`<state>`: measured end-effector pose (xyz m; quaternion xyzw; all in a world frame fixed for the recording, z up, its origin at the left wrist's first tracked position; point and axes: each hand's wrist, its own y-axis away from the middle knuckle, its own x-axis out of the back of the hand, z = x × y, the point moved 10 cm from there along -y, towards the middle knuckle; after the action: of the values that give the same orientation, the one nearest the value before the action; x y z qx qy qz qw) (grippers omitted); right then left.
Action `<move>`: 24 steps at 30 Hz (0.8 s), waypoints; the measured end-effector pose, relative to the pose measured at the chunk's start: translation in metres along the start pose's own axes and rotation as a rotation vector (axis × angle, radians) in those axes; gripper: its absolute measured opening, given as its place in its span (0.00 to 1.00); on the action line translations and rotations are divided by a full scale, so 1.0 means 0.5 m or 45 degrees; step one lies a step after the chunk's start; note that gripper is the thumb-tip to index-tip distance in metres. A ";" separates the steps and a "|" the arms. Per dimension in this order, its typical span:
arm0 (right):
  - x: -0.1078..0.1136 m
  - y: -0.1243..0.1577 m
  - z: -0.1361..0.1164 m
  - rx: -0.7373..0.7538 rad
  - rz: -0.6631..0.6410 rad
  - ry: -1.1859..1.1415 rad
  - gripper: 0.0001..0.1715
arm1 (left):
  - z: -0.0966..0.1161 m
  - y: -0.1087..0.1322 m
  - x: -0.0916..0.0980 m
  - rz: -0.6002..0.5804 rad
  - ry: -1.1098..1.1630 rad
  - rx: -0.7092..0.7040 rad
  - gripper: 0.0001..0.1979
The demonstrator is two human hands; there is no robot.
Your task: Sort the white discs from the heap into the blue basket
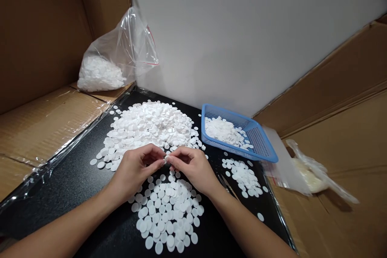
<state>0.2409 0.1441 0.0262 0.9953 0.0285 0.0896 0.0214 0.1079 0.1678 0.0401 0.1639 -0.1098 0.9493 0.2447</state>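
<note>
My left hand [140, 169] and my right hand [191, 166] meet over the black table, fingertips pinched together. Between them is a small white disc [166, 159], mostly covered by the fingers. Just beyond the hands lies a large heap of white discs [151, 123]. Nearer to me, below the hands, spreads a flatter pile of white discs [169, 213], many lying singly or overlapping. A smaller group of discs [244, 176] sits to the right of my right hand.
A blue mesh basket [263, 145] holding white discs stands at the back right. Tweezers [229, 187] lie partly hidden by my right forearm. On cardboard at the left rests a clear bag [101, 72] of discs; another plastic bag [314, 173] lies right. A pale wall [242, 36] rises behind.
</note>
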 end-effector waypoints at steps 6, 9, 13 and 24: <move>-0.008 -0.003 0.017 -0.057 -0.139 0.438 0.06 | 0.007 0.010 -0.029 -0.104 -0.579 -0.303 0.08; -0.010 -0.005 0.001 0.018 -0.083 0.683 0.07 | 0.005 0.009 -0.026 -0.086 -0.587 -0.275 0.10; -0.009 -0.007 -0.008 0.058 -0.006 0.809 0.08 | 0.022 0.013 -0.002 0.005 -0.566 -0.270 0.11; -0.048 0.010 -0.040 0.503 -0.165 0.877 0.09 | 0.011 0.032 0.005 -0.071 -0.485 -0.148 0.12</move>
<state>0.2140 0.1384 0.0417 0.8881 0.1134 0.4093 -0.1757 0.0994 0.1535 0.0439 0.3290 -0.2040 0.8861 0.2547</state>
